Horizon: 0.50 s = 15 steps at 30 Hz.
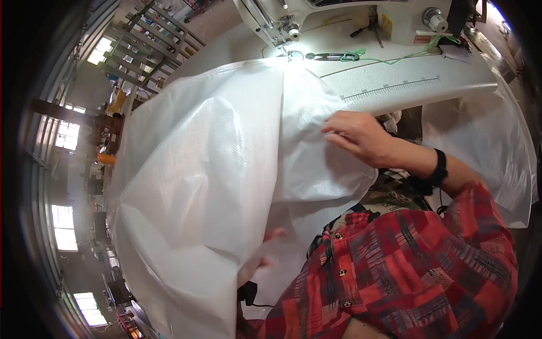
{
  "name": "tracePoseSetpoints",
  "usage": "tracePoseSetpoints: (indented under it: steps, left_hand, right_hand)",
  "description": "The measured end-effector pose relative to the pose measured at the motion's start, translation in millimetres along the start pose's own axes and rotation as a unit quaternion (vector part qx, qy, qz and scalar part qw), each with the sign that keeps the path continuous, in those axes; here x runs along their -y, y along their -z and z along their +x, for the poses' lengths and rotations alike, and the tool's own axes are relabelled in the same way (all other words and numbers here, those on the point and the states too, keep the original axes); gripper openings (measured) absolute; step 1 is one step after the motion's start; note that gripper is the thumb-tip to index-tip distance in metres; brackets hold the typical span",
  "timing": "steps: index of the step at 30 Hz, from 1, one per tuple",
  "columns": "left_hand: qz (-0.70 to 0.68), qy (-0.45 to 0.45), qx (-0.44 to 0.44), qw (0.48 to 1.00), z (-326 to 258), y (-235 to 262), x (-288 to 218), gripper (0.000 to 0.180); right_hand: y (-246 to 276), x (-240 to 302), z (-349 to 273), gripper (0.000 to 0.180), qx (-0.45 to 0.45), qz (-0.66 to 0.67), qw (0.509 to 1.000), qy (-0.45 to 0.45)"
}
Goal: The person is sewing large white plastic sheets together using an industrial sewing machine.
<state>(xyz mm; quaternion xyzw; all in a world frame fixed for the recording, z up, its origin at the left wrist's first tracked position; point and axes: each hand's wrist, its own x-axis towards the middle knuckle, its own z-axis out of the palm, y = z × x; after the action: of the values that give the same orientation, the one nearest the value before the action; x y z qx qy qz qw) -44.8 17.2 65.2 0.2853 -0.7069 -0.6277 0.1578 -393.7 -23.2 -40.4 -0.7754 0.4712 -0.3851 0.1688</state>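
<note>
A large sheet of white woven plastic [192,164] hangs over the table, its top edge lying under the needle area of a sewing machine [288,31]. A second layer of the same material [316,152] lies to the right of a long vertical fold. My right hand [358,135] is over this right layer, its fingers loosely bent with a gap between thumb and forefinger; nothing shows between them. Lower down, my left hand [262,254] is smeared by motion and partly hidden by the sheet's edge, so its grip cannot be made out.
On the machine bed lie dark thread snips [330,57] with green thread [389,61]. A printed ruler scale [389,88] runs along the table's front edge. More white plastic sheeting [480,141] hangs at the right. A metal rack [152,39] stands at far left.
</note>
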Motion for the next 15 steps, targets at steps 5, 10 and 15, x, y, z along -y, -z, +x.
tracePoseSetpoints:
  steps: [5, 10, 15]
  left_hand:
    - [-0.247, -0.341, -0.198, 0.885, 30.6, 75.0, 9.6, 0.119]
    - [-0.129, -0.29, -0.298, 0.9, 66.9, 159.4, -14.3, 0.094]
    - [-0.138, -0.281, -0.352, 0.882, 118.4, 151.0, -41.0, 0.088]
  right_hand:
    - [-14.9, -0.9, 49.9, 0.028, 0.02, 0.171, 0.98, -0.104]
    - [-33.8, -3.6, 105.2, 0.041, -0.075, 0.545, 0.773, -0.315]
    - [-40.0, -35.4, 148.9, 0.042, -0.196, 0.644, 0.653, -0.348]
